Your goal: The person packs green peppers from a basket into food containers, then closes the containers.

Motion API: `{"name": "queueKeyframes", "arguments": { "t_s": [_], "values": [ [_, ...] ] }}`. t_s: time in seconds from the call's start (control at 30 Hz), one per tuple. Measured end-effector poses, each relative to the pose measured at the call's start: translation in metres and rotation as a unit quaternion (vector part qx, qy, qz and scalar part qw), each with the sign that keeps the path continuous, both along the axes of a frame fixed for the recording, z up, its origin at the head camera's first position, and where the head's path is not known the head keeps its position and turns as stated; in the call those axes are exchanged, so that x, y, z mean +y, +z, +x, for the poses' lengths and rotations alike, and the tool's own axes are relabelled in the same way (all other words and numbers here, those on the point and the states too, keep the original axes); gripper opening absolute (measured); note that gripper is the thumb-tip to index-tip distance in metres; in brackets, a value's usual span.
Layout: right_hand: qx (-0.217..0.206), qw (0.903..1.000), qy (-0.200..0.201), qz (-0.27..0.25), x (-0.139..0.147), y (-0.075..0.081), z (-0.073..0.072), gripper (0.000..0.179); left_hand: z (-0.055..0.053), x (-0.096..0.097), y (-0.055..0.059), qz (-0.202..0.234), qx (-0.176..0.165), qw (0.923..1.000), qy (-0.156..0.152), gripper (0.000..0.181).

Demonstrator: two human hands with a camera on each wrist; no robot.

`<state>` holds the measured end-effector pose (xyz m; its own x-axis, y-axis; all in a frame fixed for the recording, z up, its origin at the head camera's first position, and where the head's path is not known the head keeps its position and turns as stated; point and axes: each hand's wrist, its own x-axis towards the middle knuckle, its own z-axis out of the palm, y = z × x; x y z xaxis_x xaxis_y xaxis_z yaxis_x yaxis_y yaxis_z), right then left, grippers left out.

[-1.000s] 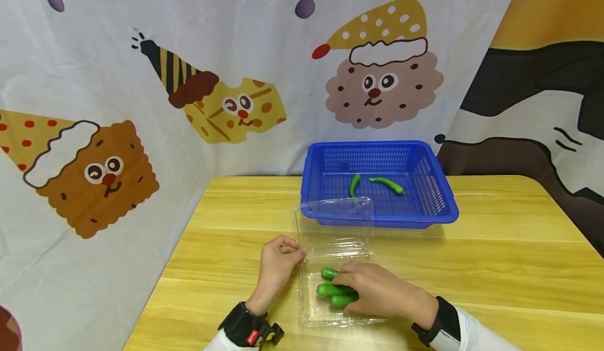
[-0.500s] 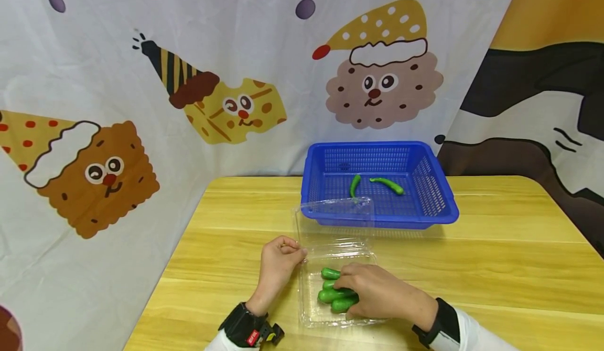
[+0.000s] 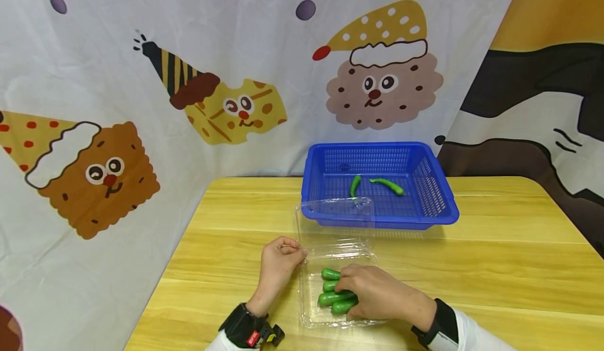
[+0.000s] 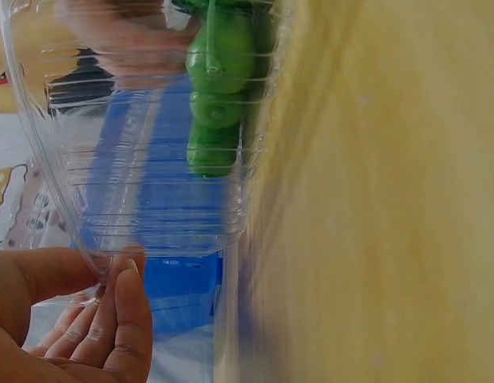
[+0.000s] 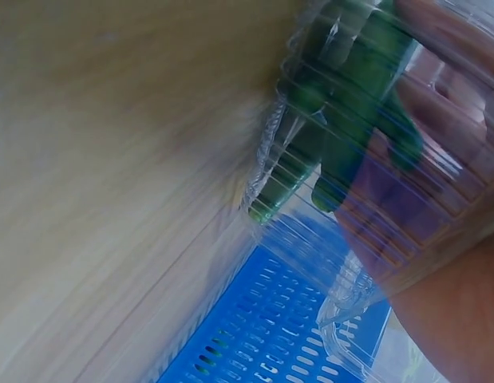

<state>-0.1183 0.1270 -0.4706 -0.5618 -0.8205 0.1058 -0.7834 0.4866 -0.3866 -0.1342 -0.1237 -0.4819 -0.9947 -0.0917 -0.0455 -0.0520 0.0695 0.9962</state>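
Note:
A clear plastic clamshell container [image 3: 310, 313] lies on the table, its lid [image 3: 330, 233] folded back toward the basket. Several green peppers [image 3: 332, 299] lie side by side in its base, their rounded ends pointing left. My left hand [image 3: 279, 263] pinches the container's left rim between thumb and fingers, as the left wrist view also shows at the clear edge [image 4: 95, 267]. My right hand [image 3: 379, 292] reaches in from the right, fingers curled over the peppers and hiding their right ends. Through the clear wall, the right wrist view shows green peppers [image 5: 354, 120] beside the fingers.
A blue perforated basket [image 3: 436, 218] stands at the back of the wooden table [image 3: 500, 267], with two slender green peppers [image 3: 388, 186] inside. The open lid overlaps its front left corner in the head view. A printed cloth [image 3: 212, 26] hangs behind the table.
The peppers under my right hand have spread apart and shifted slightly toward me, so another one shows between them. My left hand stays at the rim.

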Motion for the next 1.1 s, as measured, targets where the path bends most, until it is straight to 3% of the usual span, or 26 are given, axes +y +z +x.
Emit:
{"name": "queueKeyframes", "arguments": {
  "t_s": [1.1],
  "values": [
    [-0.002, 1.0000, 0.001, -0.006, 0.0015, 0.0013, -0.0003, 0.042, -0.0002, 0.0005, 0.0007, -0.011, -0.002, 0.9999, 0.004, 0.016]
  ]
}}
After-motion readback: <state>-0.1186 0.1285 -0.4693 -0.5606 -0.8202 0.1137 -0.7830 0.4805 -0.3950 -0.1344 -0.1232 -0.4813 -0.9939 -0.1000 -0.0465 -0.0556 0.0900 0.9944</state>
